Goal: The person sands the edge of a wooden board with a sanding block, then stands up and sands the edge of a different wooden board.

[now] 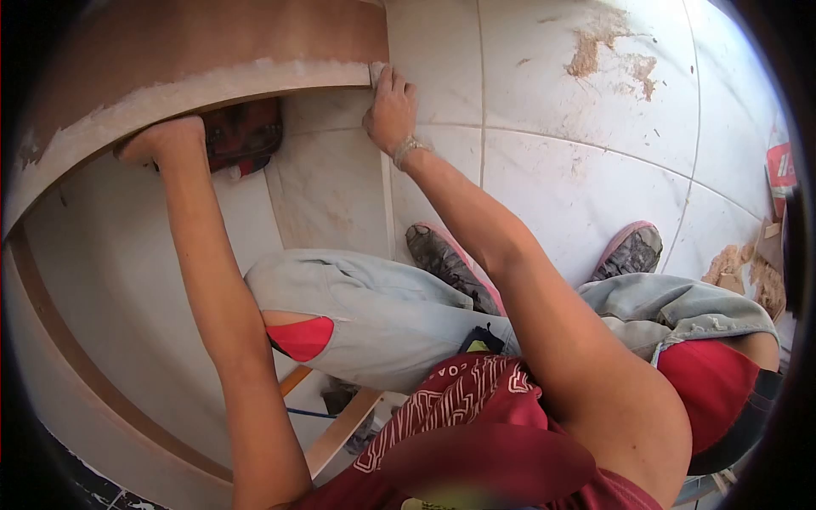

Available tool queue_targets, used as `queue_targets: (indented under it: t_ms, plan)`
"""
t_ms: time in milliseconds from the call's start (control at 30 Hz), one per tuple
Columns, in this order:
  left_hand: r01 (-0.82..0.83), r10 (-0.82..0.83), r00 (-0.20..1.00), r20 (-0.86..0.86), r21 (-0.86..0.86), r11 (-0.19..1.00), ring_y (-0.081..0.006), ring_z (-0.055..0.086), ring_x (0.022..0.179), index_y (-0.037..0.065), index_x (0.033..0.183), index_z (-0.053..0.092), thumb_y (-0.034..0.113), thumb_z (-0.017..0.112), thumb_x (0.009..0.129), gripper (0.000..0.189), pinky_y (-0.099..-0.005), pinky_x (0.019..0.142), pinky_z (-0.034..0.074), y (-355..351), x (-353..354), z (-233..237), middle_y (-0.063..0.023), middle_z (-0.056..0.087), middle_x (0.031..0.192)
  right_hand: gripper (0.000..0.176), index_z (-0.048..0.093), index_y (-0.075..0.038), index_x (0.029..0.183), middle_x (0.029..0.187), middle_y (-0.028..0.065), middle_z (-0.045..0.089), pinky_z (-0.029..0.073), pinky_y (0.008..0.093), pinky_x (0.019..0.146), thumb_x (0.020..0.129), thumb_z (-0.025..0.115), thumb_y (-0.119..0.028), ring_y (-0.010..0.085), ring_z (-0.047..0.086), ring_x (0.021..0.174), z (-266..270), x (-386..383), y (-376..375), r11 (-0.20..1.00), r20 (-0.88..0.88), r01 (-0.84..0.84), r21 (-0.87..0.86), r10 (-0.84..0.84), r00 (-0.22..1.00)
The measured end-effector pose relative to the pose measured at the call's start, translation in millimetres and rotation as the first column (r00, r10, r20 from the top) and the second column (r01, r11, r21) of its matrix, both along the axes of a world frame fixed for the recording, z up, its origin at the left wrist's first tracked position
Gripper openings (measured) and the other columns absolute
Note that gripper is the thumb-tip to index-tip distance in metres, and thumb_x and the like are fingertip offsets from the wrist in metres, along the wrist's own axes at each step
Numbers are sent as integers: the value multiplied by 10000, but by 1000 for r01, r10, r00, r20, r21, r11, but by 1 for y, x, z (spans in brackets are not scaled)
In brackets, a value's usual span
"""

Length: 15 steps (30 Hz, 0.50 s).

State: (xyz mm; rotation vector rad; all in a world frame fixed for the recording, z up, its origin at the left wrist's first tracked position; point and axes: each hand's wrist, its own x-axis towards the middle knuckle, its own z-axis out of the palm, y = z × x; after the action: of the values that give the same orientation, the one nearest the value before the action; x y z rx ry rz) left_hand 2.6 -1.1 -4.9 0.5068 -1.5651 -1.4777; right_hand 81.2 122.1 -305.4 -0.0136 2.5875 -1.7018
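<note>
A curved wooden panel (212, 38) spans the upper left, with whitish filler smeared along its pale front edge (255, 78). My left hand (161, 140) reaches up under that edge, and its fingers are hidden behind it. At the panel's right end, my right hand (393, 110) is closed, its curled fingers against the end of the edge. A small greyish piece shows by those fingertips, but I cannot make out what they hold. Beside my left hand, a black and red bag or case (246, 134) lies partly under the panel.
White floor tiles (561, 204) carry brown dust and crumbs (586, 53) at the top. My shoes (450, 263) stand on the tiles. A red-labelled container (780, 174) and wood scraps are at the far right. A wooden strip (344, 432) lies at lower left, beside my leg.
</note>
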Motion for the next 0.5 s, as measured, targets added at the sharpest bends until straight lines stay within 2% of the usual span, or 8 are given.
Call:
queue_targets:
  t_ms: [67,167,333,467,500]
  plan:
    - [37,-37,999,1,-58,998,-339,523,1313,165,1360,572,531,222,989,628,-631,1116,402,-4,-2,-2,-90,537,1443,868,319,106,1506,1411,259,488,443,484,977,722,668,-24,429,511,1095,2,10,-6,1000,-32,11,11,-11,999]
    - [22,-22,1000,5,-26,999,-331,527,1315,164,1378,566,523,220,995,629,-623,1125,402,20,0,1,-95,543,1441,861,327,107,1501,1396,269,489,424,478,1001,726,672,-37,423,512,1091,-5,13,-5,1000,-96,30,-1,-30,995]
    - [61,-59,998,34,-66,996,-351,472,1391,165,1452,516,534,218,996,659,-630,1145,381,-5,2,-2,-98,479,1524,858,338,102,1497,1377,252,497,428,482,991,722,677,-43,419,514,1087,-2,9,0,1000,7,-16,-7,16,1000]
    - [24,-23,1000,18,-94,995,-361,439,1431,170,1475,500,532,228,999,658,-631,1158,368,15,1,-1,-95,453,1556,867,341,102,1492,1349,237,511,433,476,995,717,698,-51,418,517,1098,-7,16,-5,999,-66,18,39,-16,998]
    - [24,-22,999,25,-80,997,-362,439,1430,170,1473,501,533,231,998,656,-636,1158,366,16,1,0,-95,454,1554,877,340,98,1495,1347,234,513,434,473,1002,711,704,-50,416,518,1103,-9,9,-3,1000,-38,5,24,-4,999]
